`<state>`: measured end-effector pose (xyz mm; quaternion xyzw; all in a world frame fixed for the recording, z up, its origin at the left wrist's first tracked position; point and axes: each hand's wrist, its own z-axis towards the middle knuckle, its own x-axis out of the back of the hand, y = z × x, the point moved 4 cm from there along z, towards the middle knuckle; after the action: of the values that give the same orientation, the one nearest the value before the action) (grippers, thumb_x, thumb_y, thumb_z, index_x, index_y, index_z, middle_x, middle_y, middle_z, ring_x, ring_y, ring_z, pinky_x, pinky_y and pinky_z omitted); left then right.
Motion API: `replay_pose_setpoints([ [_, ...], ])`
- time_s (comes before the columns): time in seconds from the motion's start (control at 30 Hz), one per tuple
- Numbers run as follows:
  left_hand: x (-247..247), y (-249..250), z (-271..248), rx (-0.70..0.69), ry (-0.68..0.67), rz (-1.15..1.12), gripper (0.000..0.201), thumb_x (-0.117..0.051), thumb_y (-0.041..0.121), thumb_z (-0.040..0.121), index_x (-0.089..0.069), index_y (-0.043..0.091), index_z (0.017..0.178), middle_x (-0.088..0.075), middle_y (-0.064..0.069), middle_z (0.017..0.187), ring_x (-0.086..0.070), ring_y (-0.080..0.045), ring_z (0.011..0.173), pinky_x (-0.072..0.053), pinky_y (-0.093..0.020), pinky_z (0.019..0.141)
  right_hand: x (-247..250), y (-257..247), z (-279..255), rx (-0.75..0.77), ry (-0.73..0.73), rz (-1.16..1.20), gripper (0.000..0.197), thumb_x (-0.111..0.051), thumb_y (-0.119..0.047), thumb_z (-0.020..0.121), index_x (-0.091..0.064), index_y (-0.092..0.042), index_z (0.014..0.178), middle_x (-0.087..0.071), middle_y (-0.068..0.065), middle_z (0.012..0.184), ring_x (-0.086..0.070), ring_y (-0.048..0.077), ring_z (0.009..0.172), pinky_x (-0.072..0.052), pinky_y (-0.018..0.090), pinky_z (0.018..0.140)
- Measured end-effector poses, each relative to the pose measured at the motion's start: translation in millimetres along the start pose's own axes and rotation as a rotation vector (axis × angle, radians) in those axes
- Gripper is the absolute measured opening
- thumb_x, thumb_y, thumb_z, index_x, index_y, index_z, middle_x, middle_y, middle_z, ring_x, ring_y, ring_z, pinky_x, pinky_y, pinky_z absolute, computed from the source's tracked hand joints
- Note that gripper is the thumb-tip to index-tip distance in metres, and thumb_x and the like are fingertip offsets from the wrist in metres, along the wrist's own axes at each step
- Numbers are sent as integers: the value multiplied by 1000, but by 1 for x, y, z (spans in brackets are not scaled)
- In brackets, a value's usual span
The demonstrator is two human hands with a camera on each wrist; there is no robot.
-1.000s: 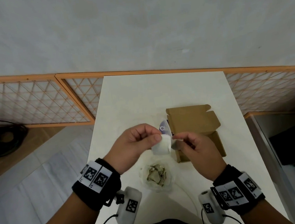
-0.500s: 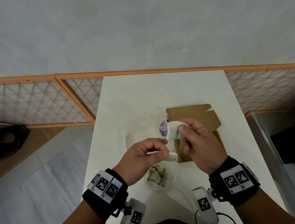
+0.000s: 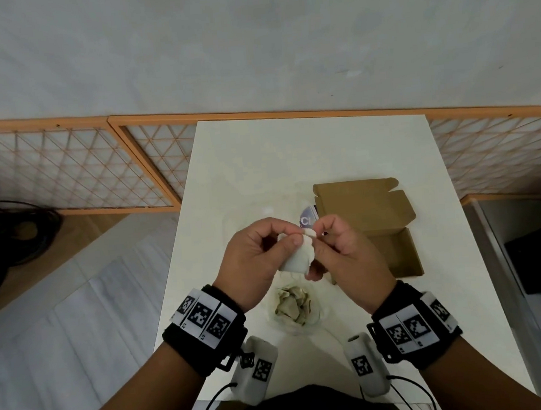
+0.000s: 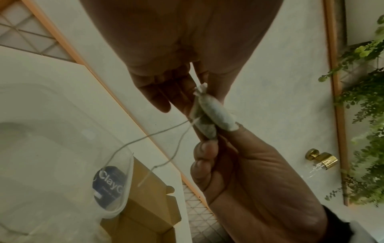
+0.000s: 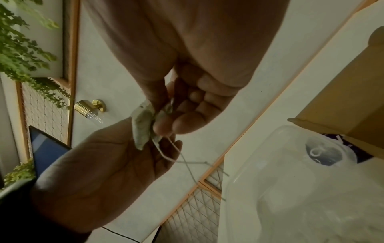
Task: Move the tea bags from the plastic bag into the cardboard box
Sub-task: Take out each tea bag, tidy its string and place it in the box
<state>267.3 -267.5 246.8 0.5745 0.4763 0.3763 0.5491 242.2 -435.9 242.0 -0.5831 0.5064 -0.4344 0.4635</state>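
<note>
While both my hands pinch one tea bag (image 3: 297,258) above the surface (image 3: 259,160), my left hand (image 3: 257,264) grips its near end and my right hand (image 3: 344,257) its top, string (image 4: 145,139) dangling loose. Below them, on the near side, the plastic bag (image 3: 295,309) holds a clump of tea bags. Just to the right, the cardboard box (image 3: 392,253) lies open; I cannot see any bags in it, so I judge most of the job remains.

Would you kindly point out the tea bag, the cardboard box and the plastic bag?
tea bag (image 3: 299,257): head view, its white pouch.
cardboard box (image 3: 364,204): head view, open lid flap.
plastic bag (image 3: 300,327): head view, clear lower edge.
</note>
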Motion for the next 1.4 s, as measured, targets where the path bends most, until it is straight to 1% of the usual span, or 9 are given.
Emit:
replay_pose_setpoints([
  [0.13,15,-8,-3,42,55,92,11,-74,11,92,-75,14,103,-75,-10,96,-69,-19,86,-62,-39,77,-3,21,3,-16,-53,-136,11,-64,-16,103,-61,-15,113,-76,2,87,-70,14,70,-53,24,61],
  [0.27,31,-16,-11,70,130,169,23,-71,8,96,-72,23,113,-64,3,91,-61,-8,75,-56,-20,70,-8,76,6,64,-165,-727,12,-63,-30,102,-71,-35,109,-66,-17,100,-62,3,86,-50,20,77],
  [0.43,41,-24,-18,104,149,244,14,-70,14,98,-73,25,105,-76,1,99,-71,-17,82,-58,-23,68,-35,129,2,52,-408,-1070,31,-49,-37,108,-65,-34,135,-54,-3,120,-63,19,91,-45,21,77],
  [0.6,43,-27,-21,131,144,259,12,-70,15,98,-74,23,106,-77,5,96,-71,-12,82,-61,-25,71,-41,146,3,24,-359,-1173,27,-49,-35,108,-62,-29,132,-53,-1,125,-65,21,94,-53,26,83],
  [0.87,45,-29,-18,142,141,265,12,-69,13,99,-74,21,105,-75,6,92,-67,-5,74,-55,-18,65,-12,116,1,-43,-179,-770,17,-62,-34,103,-75,-27,112,-74,-14,104,-64,4,83,-53,21,79],
  [1.03,40,-30,-17,169,106,223,15,-69,11,98,-74,22,107,-73,7,91,-65,-6,71,-54,-17,64,1,83,-8,-49,-72,-432,13,-61,-17,104,-72,-22,101,-74,-6,84,-67,12,62,-58,30,63],
  [1.13,36,-31,-18,231,27,100,20,-70,9,97,-74,19,114,-67,-1,94,-63,-8,77,-53,-19,66,10,64,-12,-80,-27,-263,16,-55,-9,106,-69,-15,103,-72,-7,79,-66,16,59,-49,24,57],
  [1.27,25,-25,-19,278,-117,-39,8,-78,18,89,-78,19,97,-73,-4,94,-67,-17,85,-55,-24,73,14,42,-16,-97,-16,-8,14,-49,-6,108,-63,-3,111,-75,-2,81,-65,19,62,-48,26,55],
  [1.4,11,-19,-17,273,-195,-75,7,-79,13,89,-77,18,92,-74,-4,125,-74,-25,108,-58,-34,93,15,31,-15,-68,27,129,16,-51,-14,108,-61,-3,116,-76,8,91,-65,25,63,-48,29,56],
])
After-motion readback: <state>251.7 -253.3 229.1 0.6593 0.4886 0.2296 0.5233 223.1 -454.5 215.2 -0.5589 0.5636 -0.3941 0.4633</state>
